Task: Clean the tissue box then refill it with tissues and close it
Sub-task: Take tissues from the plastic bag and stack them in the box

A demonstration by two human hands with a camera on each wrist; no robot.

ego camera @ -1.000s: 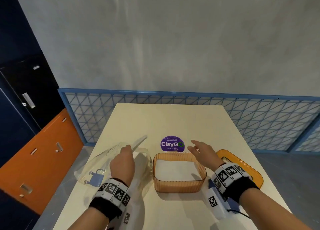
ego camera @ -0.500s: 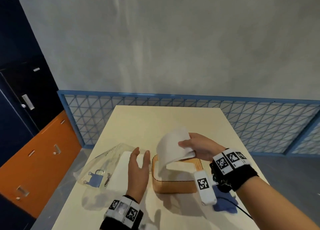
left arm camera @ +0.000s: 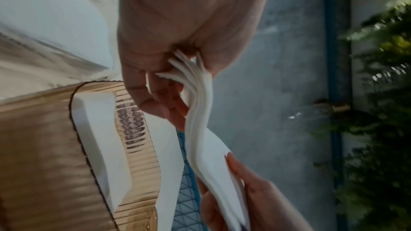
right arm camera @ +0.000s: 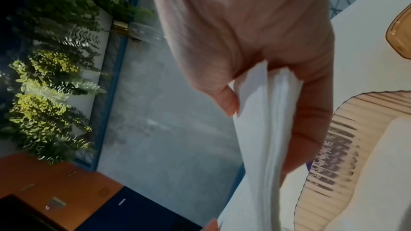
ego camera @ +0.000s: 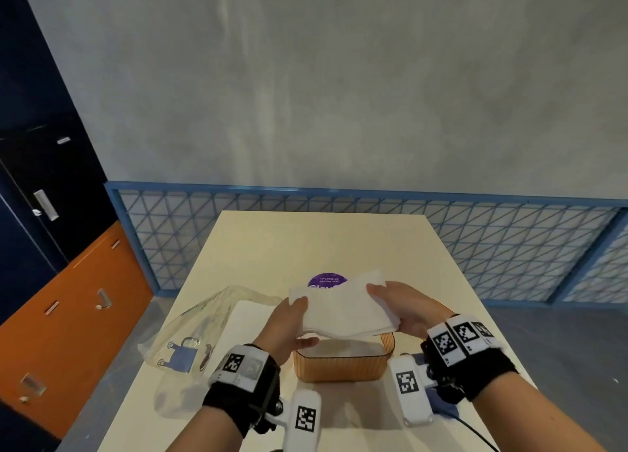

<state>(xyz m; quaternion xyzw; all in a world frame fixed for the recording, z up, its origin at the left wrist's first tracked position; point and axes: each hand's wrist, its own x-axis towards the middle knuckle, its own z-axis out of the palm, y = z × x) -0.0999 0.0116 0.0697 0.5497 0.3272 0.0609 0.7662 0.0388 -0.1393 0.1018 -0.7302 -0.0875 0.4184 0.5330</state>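
A stack of white tissues (ego camera: 343,310) hangs flat just above the orange ribbed tissue box (ego camera: 339,368). My left hand (ego camera: 299,319) pinches its left end between thumb and fingers. My right hand (ego camera: 384,302) grips the right end. In the left wrist view the fanned tissue edges (left arm camera: 195,80) sit in my left hand, and a white pile (left arm camera: 100,138) lies inside the box (left arm camera: 138,147). The right wrist view shows my thumb and fingers round the stack (right arm camera: 264,129) beside the box (right arm camera: 338,147). The orange lid (right arm camera: 400,31) lies on the table beyond the box.
A clear plastic tissue packet (ego camera: 190,332) with a white pad (ego camera: 248,319) lies left of the box. A purple round sticker (ego camera: 324,280) shows behind the stack. A blue cloth (ego camera: 441,409) lies under my right wrist. The cream table (ego camera: 323,240) ends at a blue mesh railing (ego camera: 475,234).
My right hand lifted a stack of tissues from the box. My left hand left the plastic packet and took the stack's left end; both hands now hold it over the box.
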